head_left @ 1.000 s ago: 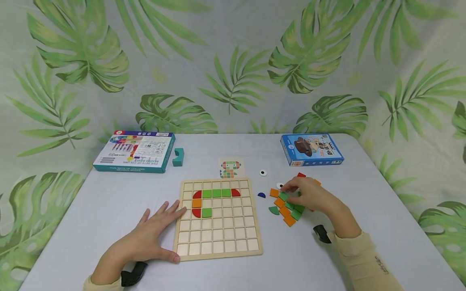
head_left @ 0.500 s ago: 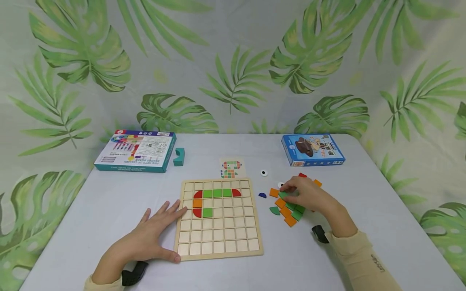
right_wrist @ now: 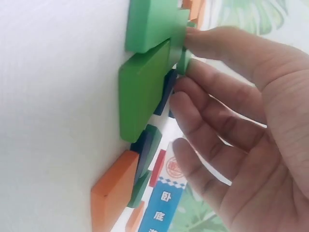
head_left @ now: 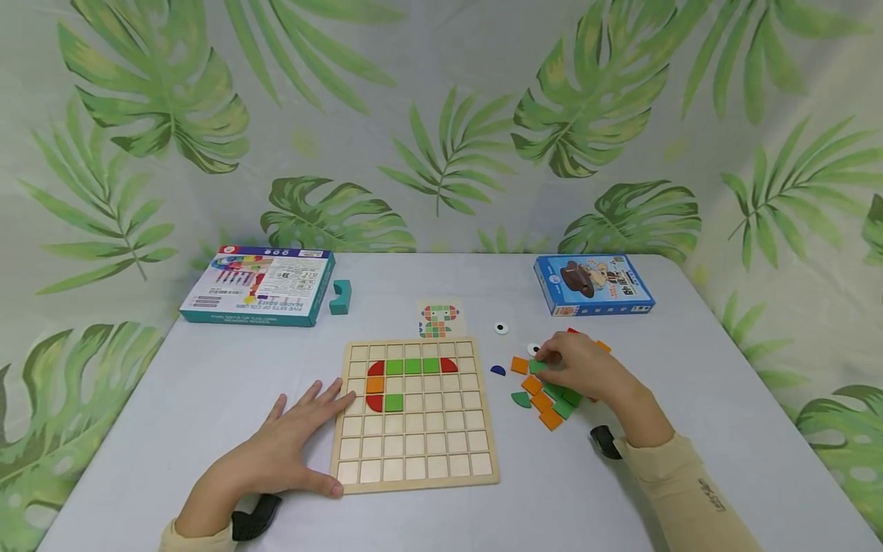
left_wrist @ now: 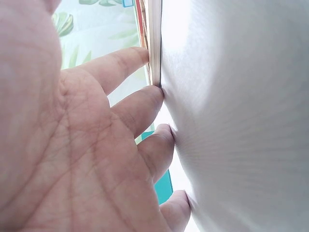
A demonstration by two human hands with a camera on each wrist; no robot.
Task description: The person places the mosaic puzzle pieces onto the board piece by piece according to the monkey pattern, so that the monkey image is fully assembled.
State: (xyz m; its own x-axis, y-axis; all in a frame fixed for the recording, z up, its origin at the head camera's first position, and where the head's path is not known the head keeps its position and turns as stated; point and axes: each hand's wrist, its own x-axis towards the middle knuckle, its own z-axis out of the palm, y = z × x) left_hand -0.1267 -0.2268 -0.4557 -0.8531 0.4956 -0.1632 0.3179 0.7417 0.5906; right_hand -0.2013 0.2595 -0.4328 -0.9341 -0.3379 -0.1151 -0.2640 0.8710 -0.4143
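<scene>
Here's your left hand (head_left: 283, 451), fingers and thumb spread wide, touching the left edge of the wooden board (head_left: 436, 445), thumb down at its near left corner. The board lies flat mid-counter, nearer the front edge of the counter (head_left: 545, 498) than the back. On it sit three green squares in a row with a rounded red piece at each end, an orange square below, then another red piece beside a fourth green square.

Over to your right hand (head_left: 586, 369): thumb and forefinger pinch a green tile (head_left: 536, 368) at the loose pile (head_left: 541, 402), right of the board's right edge. A picture card (head_left: 440, 320) lies just beyond the board's far edge. Towards the counter's back corners, you've got a white-and-teal box (head_left: 276, 284) on the left, a blue box (head_left: 593, 284) on the right.
</scene>
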